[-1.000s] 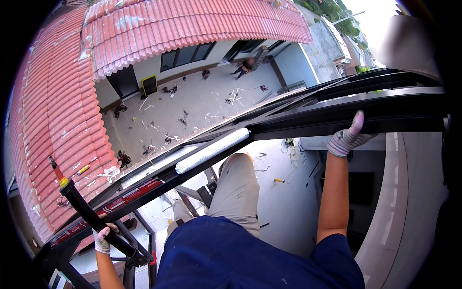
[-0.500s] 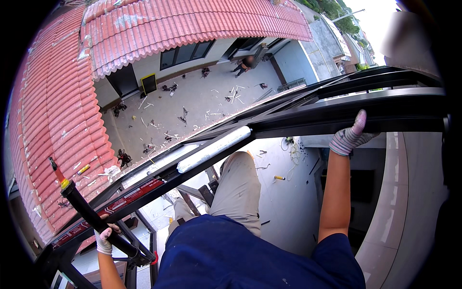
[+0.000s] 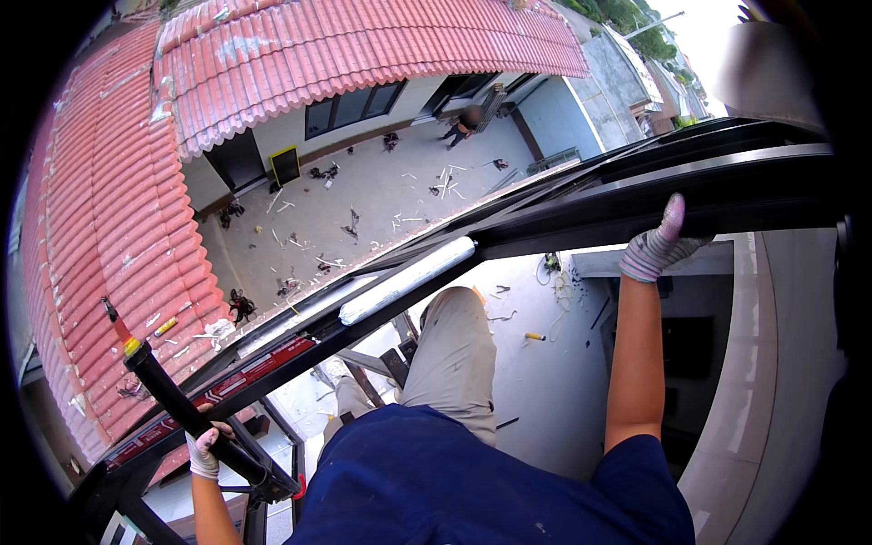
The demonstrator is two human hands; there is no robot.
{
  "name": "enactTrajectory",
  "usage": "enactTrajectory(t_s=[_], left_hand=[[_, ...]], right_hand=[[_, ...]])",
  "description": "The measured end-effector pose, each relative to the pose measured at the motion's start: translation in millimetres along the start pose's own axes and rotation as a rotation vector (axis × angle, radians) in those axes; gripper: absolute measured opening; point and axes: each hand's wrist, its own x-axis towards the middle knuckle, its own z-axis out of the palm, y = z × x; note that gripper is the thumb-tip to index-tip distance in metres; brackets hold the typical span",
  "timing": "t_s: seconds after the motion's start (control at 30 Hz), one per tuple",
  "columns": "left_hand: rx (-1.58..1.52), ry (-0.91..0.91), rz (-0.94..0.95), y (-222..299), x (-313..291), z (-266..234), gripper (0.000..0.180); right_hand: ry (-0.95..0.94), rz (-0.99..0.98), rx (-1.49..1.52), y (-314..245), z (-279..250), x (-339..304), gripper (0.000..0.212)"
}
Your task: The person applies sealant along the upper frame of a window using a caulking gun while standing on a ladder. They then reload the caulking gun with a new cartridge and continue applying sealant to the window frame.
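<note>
My left hand [image 3: 205, 451], in a striped work glove with fingertips showing, is wrapped round the black barrel of a caulking gun [image 3: 168, 395]. The gun tilts up to the left, its yellow collar and reddish nozzle over the roof tiles and its handle end low by a red part. At the right, my gloved right hand [image 3: 656, 247] grips the lower edge of a black metal beam [image 3: 763, 195]; the thumb lies up its face and the other fingers are partly hidden. A white foil sausage pack of sealant [image 3: 409, 282] lies along the black frame rail between my hands.
Below are a white floor with a yellow tube [image 3: 535, 337] and loose bits, and a yard [image 3: 363, 200] strewn with scraps, where a person [image 3: 463, 127] stands. Red roof tiles [image 3: 109, 245] rise on the left, with another yellow tube [image 3: 165, 326]. Red labels [image 3: 263, 363] mark the rail.
The view has shifted slightly. Both hands keep their holds, on the caulking gun and on the beam; the sealant pack stays on the rail.
</note>
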Motion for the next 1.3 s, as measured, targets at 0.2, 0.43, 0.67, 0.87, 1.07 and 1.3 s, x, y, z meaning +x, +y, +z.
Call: enactTrajectory(t_s=[0.2, 0.43, 0.67, 0.87, 1.07, 1.3], left_hand=[[-0.017, -0.011, 0.013, -13, 5, -12, 0.067], [-0.013, -0.022, 0.011, -4, 2, -3, 0.067], [0.022, -0.019, 0.01, 2, 1, -1, 0.07], [0.03, -0.044, 0.031, 2, -1, -1, 0.071], [0.0, -0.078, 0.05, 1, 0, -2, 0.067], [0.022, -0.099, 0.028, -3, 3, -11, 0.066]], right_hand=[[-0.002, 0.0, -0.008, 2, -2, 1, 0.071], [-0.013, -0.026, -0.021, 3, -3, 2, 0.074], [-0.032, -0.046, 0.008, 5, -4, 2, 0.075], [-0.017, -0.055, 0.053, 0, 6, 3, 0.076], [-0.025, -0.075, 0.082, -10, 12, 2, 0.076], [-0.046, -0.082, 0.046, -10, 10, 6, 0.079]])
